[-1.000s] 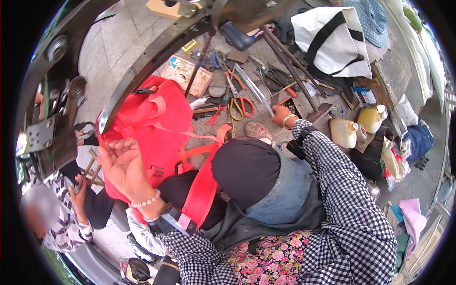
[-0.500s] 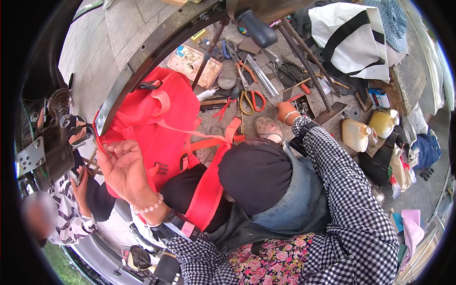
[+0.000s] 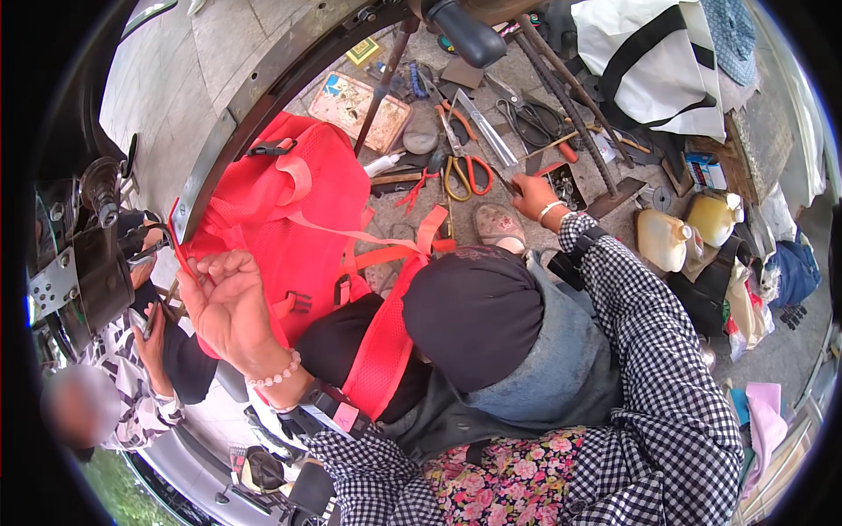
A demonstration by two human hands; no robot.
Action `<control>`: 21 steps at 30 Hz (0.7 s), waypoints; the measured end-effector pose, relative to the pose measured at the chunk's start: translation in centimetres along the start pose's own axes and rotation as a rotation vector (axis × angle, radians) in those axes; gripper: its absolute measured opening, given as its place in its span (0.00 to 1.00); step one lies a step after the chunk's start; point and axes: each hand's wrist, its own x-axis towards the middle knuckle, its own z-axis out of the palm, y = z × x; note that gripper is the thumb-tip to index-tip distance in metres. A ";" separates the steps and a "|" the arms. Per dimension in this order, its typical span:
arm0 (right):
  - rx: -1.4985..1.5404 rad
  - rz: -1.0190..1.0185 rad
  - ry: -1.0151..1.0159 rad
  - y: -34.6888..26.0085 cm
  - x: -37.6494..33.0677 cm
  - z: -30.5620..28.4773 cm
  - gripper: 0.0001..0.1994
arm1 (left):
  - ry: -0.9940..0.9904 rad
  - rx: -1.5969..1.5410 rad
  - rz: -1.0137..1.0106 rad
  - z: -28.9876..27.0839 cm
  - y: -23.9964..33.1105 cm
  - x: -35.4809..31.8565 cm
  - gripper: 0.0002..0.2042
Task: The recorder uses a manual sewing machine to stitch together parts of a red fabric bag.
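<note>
A bright red backpack (image 3: 263, 202) with straps and black buckles lies across my lap and under the curved metal arm of a machine. My left hand (image 3: 232, 302) is raised palm up beside the machine head, its curled fingers gripping the backpack's red edge. My right hand (image 3: 537, 198) reaches down to the ground, beside a small box of metal bits (image 3: 566, 186). Its fingers are closed around a thin dark thing, mostly hidden. Left of it lie scissors with orange and yellow handles (image 3: 467, 175).
The machine head (image 3: 96, 228) stands at the left, its black crank handle (image 3: 474, 39) at the top. Metal legs, black scissors (image 3: 531, 118) and a pink tray (image 3: 360, 111) lie beyond. At right are yellowish jugs (image 3: 662, 238) and a white bag (image 3: 649, 61). A person sits at far left.
The view has shifted slightly. My right hand has moved a little among the tools, and a red strip now shows above the small box. My left hand keeps its hold with little movement.
</note>
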 end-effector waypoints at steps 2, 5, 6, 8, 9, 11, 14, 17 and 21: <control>-0.187 -0.013 0.013 -1.0 0.6 0.1 0.09 | 0.008 0.001 0.003 0.1 0.0 -0.1 0.07; -0.345 -0.181 0.133 -3.0 2.4 1.5 0.10 | 0.002 0.008 -0.003 0.2 -0.1 -0.1 0.07; -0.323 -0.284 0.052 -3.8 3.2 2.5 0.10 | -0.014 0.014 -0.011 0.2 -0.2 -0.1 0.07; -0.183 -0.432 -0.231 -5.2 4.6 4.6 0.13 | 0.002 0.013 0.003 0.2 -0.4 -0.1 0.07; -0.186 -0.433 -0.346 -5.7 5.1 5.7 0.13 | 0.000 -0.012 -0.005 0.2 -0.4 -0.1 0.07; -0.187 -0.435 -0.453 -6.4 5.8 7.7 0.13 | 0.011 0.012 0.015 0.3 -0.5 0.0 0.07; -0.335 -0.360 -0.450 -6.9 5.8 9.3 0.14 | 0.005 0.019 0.003 0.3 -0.3 0.1 0.07; -0.185 -0.375 -0.381 -6.5 5.2 8.9 0.10 | -0.006 0.014 -0.022 0.1 -0.1 0.0 0.07; -0.170 -0.115 0.135 -4.2 4.0 6.2 0.05 | -0.030 0.002 -0.040 -0.3 0.3 0.1 0.07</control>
